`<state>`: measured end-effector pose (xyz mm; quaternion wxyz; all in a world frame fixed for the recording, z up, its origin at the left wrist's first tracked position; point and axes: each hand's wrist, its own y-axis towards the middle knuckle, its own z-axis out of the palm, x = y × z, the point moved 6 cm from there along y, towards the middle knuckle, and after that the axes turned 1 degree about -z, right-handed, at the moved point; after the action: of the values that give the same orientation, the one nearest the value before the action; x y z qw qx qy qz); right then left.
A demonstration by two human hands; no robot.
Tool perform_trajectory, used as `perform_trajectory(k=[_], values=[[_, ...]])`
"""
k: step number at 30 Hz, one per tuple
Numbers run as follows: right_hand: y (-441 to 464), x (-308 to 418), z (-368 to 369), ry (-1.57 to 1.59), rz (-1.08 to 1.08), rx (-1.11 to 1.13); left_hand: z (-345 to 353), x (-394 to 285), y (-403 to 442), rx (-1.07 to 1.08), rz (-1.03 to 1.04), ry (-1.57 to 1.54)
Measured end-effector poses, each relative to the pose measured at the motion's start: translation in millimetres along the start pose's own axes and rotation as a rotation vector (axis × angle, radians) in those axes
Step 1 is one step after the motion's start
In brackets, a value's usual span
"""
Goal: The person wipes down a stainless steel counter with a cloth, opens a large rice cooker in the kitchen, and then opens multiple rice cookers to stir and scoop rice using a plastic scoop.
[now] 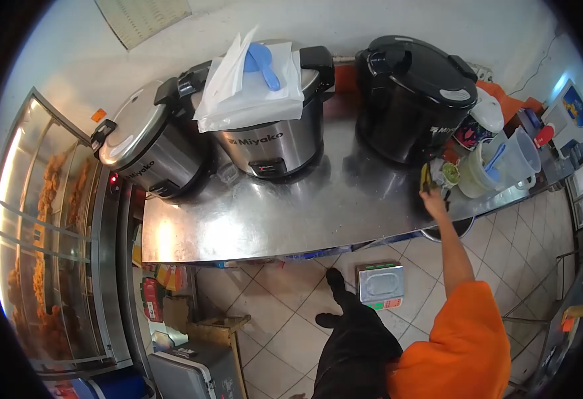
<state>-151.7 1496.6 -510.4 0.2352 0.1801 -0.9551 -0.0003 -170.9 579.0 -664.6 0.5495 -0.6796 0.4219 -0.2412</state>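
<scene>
My right hand (432, 201) reaches over the right end of the steel table, its fingers closed around a slim yellow-and-dark object (426, 178) whose kind I cannot make out. Right beside it stands a small container with green contents (450, 174). A cream plastic tub (476, 174) holding a blue-handled utensil (496, 158) is a little further right. At the bottom edge of the view only a sliver of skin shows, perhaps my left hand (297, 396); its fingers are cut off from view.
Two silver rice cookers (255, 147) and a black one (404, 106) stand along the steel table (271, 223). Plastic bags (265, 110) and a blue scoop (259, 60) lie on the middle cooker. A scale (381, 282) sits on the tiled floor; a lit fried-food cabinet (98, 266) is left.
</scene>
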Motion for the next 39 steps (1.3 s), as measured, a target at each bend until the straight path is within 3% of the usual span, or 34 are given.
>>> perform_trajectory(k=[1,2,4,5,6,7,8,9,10,11,12,14,16,17,18,19,21,22,23,25,26,27,28,29,30,31,33,35,36,37,38,39], values=[[-7,3,38,-0.296,-0.116,0.105,-7,-10,5,-0.005,0.036,-0.028],[-43,62,20,-0.194,-0.082,-0.099,-12,-14,18,-0.005,0.073,-0.077],[-84,145,42,-0.189,-0.103,-0.058,-36,-34,38,-0.047,0.131,-0.215],[-112,201,48,-0.089,-0.063,0.029,-49,-77,27,-0.112,0.105,-0.221],[-136,220,102,0.084,-0.104,0.221,-64,-149,-9,-0.177,0.08,-0.228],[-177,286,91,0.044,-0.276,0.042,-70,-178,-2,-0.137,0.128,-0.197],[-204,323,118,0.453,-0.191,0.312,-75,-200,5,-0.098,0.173,-0.169],[-246,369,152,0.512,-0.499,0.653,-78,-223,2,-0.102,0.164,-0.163],[-288,405,173,0.666,-0.705,0.751,-75,-252,-4,-0.057,0.279,-0.053],[-300,436,152,0.699,-0.56,1.102,-73,-266,-12,-0.014,0.388,0.06],[-299,447,141,0.712,-0.56,1.112,-76,-263,-13,-0.025,0.376,0.061],[-289,460,124,1.023,-0.49,1.131,-66,-257,-16,-0.012,0.345,-0.057],[-243,432,97,1.198,-0.512,0.935,-54,-232,-22,-0.001,0.214,-0.069],[-203,409,51,0.989,-0.327,1.144,-49,-216,-27,0.015,0.092,-0.068],[-180,369,50,1.034,-0.246,1.062,-41,-206,-37,0.009,0.079,-0.032],[-145,338,2,1.047,0.057,1.034,-36,-202,-51,0.005,0.068,0.004],[-93,242,-27,1.025,0.273,0.845,-32,-211,-85,-0.018,-0.016,0.025],[-66,207,-47,0.957,0.316,0.643,-30,-211,-90,-0.028,-0.062,0.037],[-45,194,-78,0.714,0.391,0.544,-27,-211,-95,-0.038,-0.108,0.049],[-2,120,-46,0.527,0.172,0.125,-28,-211,-95,-0.033,-0.122,0.029],[8,100,-5,0.527,0.166,0.134,-28,-211,-93,-0.031,-0.128,0.019],[20,92,28,0.217,-0.011,0.046,-29,-217,-86,-0.037,-0.086,0.014],[30,101,47,-0.086,-0.193,-0.045,-31,-221,-75,-0.048,-0.043,0.004],[28,135,55,-0.283,-0.214,-0.108,-34,-214,-49,-0.041,-0.05,-0.096],[36,159,61,-0.232,-0.225,-0.105,-38,-200,-30,-0.036,-0.066,-0.194],[46,182,70,-0.181,-0.23,-0.102,-45,-212,-26,-0.072,0.038,-0.258],[44,241,88,-0.094,-0.317,-0.112,-56,-255,-44,-0.109,0.042,-0.294],[17,290,144,-0.19,-0.41,0.069,-64,-288,-46,-0.124,0.151,-0.353],[-11,325,155,0.101,-0.349,0.056,-67,-302,-41,-0.132,0.158,-0.364],[-38,360,169,0.327,-0.17,0.293,-71,-315,-38,-0.164,0.229,-0.348],[-71,396,177,0.424,-0.164,0.459,-76,-327,-38,-0.199,0.297,-0.331],[-112,420,206,0.458,-0.447,0.512,-81,-336,-38,-0.21,0.296,-0.343]])
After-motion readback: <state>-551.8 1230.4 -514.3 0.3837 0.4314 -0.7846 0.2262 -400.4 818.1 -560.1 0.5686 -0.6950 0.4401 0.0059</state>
